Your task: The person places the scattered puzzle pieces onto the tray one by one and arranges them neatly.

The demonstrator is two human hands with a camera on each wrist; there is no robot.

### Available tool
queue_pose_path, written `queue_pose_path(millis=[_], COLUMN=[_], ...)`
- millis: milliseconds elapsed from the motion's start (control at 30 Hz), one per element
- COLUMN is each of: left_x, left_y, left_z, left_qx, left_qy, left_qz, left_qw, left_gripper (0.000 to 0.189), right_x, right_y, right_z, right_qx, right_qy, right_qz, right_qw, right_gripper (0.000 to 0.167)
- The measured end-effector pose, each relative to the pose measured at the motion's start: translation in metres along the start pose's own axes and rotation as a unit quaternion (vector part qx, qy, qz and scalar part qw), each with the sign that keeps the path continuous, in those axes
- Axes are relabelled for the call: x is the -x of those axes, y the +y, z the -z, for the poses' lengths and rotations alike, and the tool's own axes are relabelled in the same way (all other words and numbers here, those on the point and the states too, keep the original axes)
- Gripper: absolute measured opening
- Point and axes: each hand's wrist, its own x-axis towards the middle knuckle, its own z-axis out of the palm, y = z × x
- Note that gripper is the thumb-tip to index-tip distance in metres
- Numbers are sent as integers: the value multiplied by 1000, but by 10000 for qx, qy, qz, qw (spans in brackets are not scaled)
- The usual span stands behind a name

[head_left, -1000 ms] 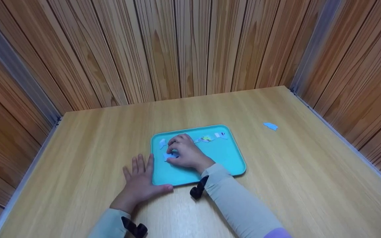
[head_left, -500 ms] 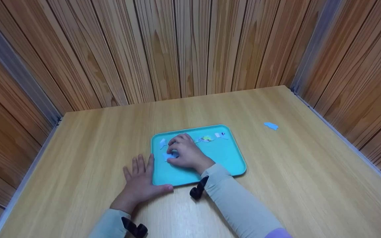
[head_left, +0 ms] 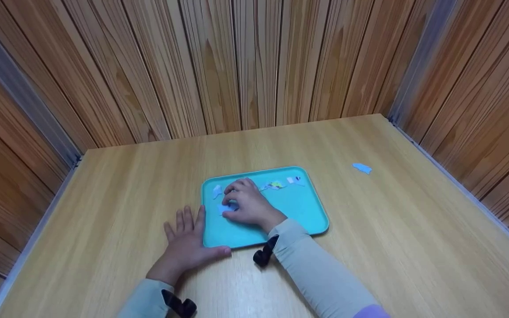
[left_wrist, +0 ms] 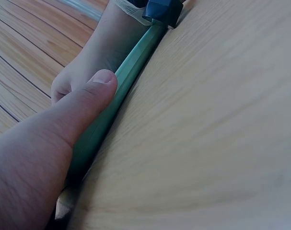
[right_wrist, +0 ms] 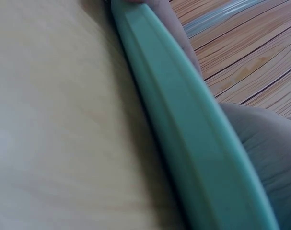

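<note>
A turquoise tray (head_left: 296, 210) lies on the wooden table with torn pieces of paper on it. My right hand (head_left: 251, 204) reaches over its left half, thumb and curled fingers at the edges of a light-blue paper piece (head_left: 224, 209), partly hidden beneath them. My left hand (head_left: 189, 245) is spread flat at the tray's near left corner, its index finger and thumb along the rim. In the left wrist view the left thumb (left_wrist: 99, 86) rests against the tray's side. The right wrist view shows mostly the tray's outer wall (right_wrist: 183, 115); the fingertips are hidden there.
A small pale paper scrap (head_left: 217, 191) lies at the tray's upper left. Along the far side are a yellow-patterned scrap (head_left: 275, 185) and another printed scrap (head_left: 294, 180). A blue paper scrap (head_left: 362, 168) lies on the table, right of the tray. Wood-panelled walls enclose the table.
The light-blue paper piece under my right fingers has shifted and turned very slightly. Both hands and the tray stay almost where they were.
</note>
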Motion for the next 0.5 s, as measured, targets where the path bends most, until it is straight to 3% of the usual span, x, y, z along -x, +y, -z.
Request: queue_pose_path(millis=[200,500], left_x=[-1,-3], left_y=[0,-2], left_z=[-1,-2], left_qx=[-84,-116], left_qy=[46,-36], left_qz=[-22,86], left_qw=[10000,9999], left_gripper=[135,138], right_x=[0,13], right_y=[0,22], right_z=[2,27], right_qx=[13,-720], right_qy=[100,276], right_qz=[130,-506], right_qw=[9999,9957], right_gripper=[27,38])
